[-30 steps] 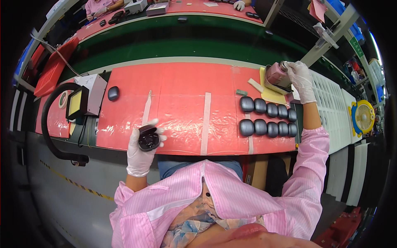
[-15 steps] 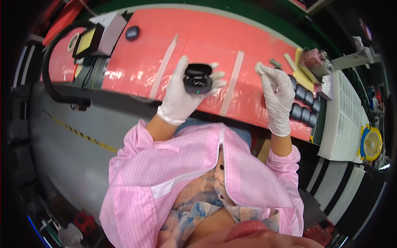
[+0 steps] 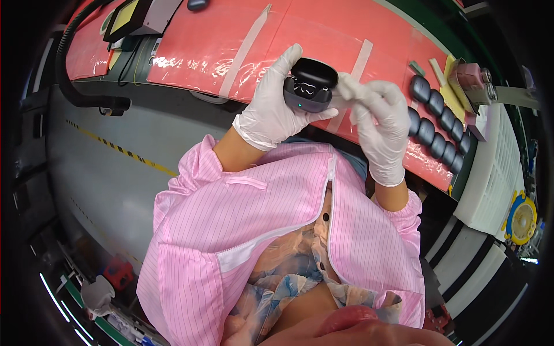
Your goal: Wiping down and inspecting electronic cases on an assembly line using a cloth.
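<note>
My left hand (image 3: 271, 106), in a white glove, is closed around a dark earbud charging case (image 3: 307, 101). The case's lid is raised, glossy black shows inside, and a small green light glows on its front. Close to the case's right side is my gloved right hand (image 3: 384, 124). Its fingers are bent together in a pinch, slightly blurred, and I cannot make out anything between them. The fingertips of both hands come near each other beside the case, and whether they touch is unclear.
Two rows of closed dark cases (image 3: 435, 141) lie at the right on the red-covered bench (image 3: 196, 57). Another dark case (image 3: 198, 4) sits at the far left. Beyond the rows stands a pinkish device (image 3: 470, 78); a black bent tube (image 3: 63, 69) arches at the left.
My right hand has moved left toward the case. The case in my left hand appears higher and further right, and the bench has shifted in view as my head moved.
</note>
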Available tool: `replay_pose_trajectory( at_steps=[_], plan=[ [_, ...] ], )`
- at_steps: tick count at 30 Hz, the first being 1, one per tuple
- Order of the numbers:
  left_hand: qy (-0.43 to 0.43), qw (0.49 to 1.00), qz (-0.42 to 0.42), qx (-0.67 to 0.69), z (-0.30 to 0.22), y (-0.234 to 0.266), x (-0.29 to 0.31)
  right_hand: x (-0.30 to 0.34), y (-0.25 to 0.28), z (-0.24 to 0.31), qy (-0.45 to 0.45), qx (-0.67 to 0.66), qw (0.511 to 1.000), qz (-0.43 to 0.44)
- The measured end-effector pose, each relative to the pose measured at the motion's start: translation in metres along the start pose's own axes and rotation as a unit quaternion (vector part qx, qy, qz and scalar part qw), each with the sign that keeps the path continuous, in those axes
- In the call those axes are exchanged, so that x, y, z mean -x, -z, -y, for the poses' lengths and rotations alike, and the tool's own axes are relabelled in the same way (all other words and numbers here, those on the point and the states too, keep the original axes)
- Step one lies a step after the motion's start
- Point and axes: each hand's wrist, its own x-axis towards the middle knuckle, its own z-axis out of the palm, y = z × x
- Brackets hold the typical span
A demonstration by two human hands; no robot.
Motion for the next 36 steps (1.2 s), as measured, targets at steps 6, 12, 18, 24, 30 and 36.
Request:
replay_pose_trajectory(
  at_steps=[6, 12, 18, 24, 30, 36],
  plan=[
    [-0.017, 0.999, -0.025, -0.010, 0.010, -0.010, -0.010, 0.002, -0.007, -0.006, -0.044, -0.140, 0.985, -0.094],
    [-0.006, 0.997, 0.024, 0.073, 0.010, 0.008, -0.010, -0.001, -0.005, -0.008, 0.099, 0.111, 0.988, 0.029],
    [0.076, 0.982, 0.127, 0.115, 0.006, 0.001, -0.009, 0.016, 0.001, -0.028, 0.066, -0.033, 0.997, -0.028],
    [0.105, 0.977, 0.110, 0.149, 0.009, 0.007, -0.021, 0.015, 0.012, -0.039, 0.019, 0.173, 0.984, -0.047],
    [0.073, 0.987, 0.103, 0.098, 0.012, 0.022, -0.022, -0.001, 0.060, -0.068, 0.007, 0.219, 0.975, -0.043],
    [0.012, 0.999, 0.023, 0.034, 0.018, 0.026, -0.025, -0.054, 0.171, -0.138, -0.188, 0.418, 0.889, -0.017]
  ],
)
